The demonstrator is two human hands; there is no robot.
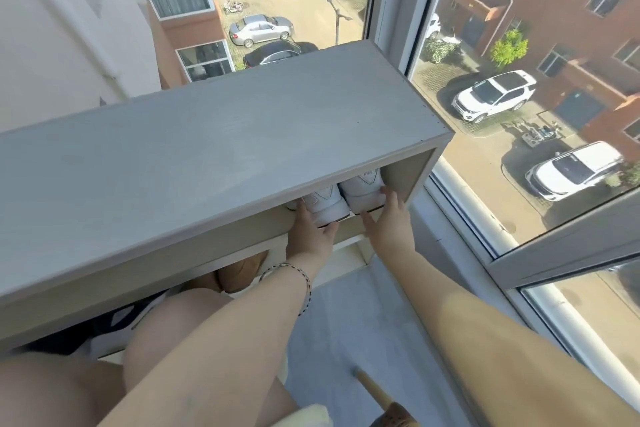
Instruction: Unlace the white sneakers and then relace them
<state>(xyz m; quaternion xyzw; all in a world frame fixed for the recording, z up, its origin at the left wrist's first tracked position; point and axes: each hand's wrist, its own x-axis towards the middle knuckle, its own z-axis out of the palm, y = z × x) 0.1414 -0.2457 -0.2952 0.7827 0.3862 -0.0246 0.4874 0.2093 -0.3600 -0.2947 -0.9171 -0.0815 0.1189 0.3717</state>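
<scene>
We are at the very first step. The white sneakers (363, 191) are standing side by side, heels toward us, inside the top shelf (405, 177) of the shoe rack (207, 149), and no work on the laces is starting yet. Our left hand (310, 230) is holding the heel of one sneaker: its fingers (300, 210) are lying along the outer side of the heel and the thumb is curling under its near edge. Our right hand (388, 222) is holding the other heel, with the fingertips (385, 190) pressing the side next to the shelf wall and the thumb lying between the two shoes. Both hands are spread only as wide as a heel. The laces are hiding deeper than the fingers, under the top board, so we cannot tell how they are tied. We are judging that the next move is asking us to draw both shoes toward us, level, so that they do not catch the board above the fingers.
</scene>
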